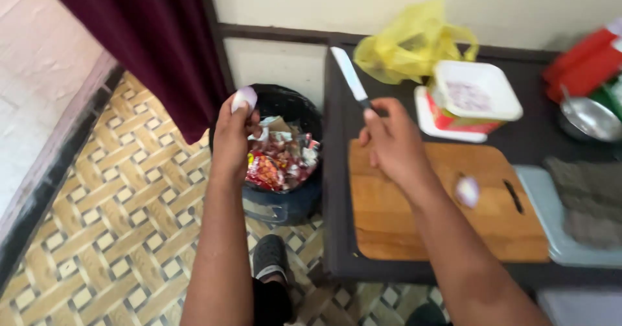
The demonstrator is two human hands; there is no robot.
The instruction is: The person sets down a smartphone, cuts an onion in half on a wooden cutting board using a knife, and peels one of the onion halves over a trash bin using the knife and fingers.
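Note:
My left hand [232, 135] holds a peeled pale purple onion piece [244, 97] over a black trash bin [293, 204] full of wrappers and peels. My right hand [392, 141] grips a knife [350, 77] by its dark handle, blade pointing up and away, above the left end of a wooden cutting board [389, 219]. Another onion piece [467, 191] lies on the board, to the right of my right forearm.
A white plastic tub [475, 96] with chopped onion sits behind the board on its lid. A yellow plastic bag [408, 44] lies at the back. A metal bowl [589, 119], red packets and a grey cloth on a tray [586, 209] are at right. Maroon curtain and patterned floor at left.

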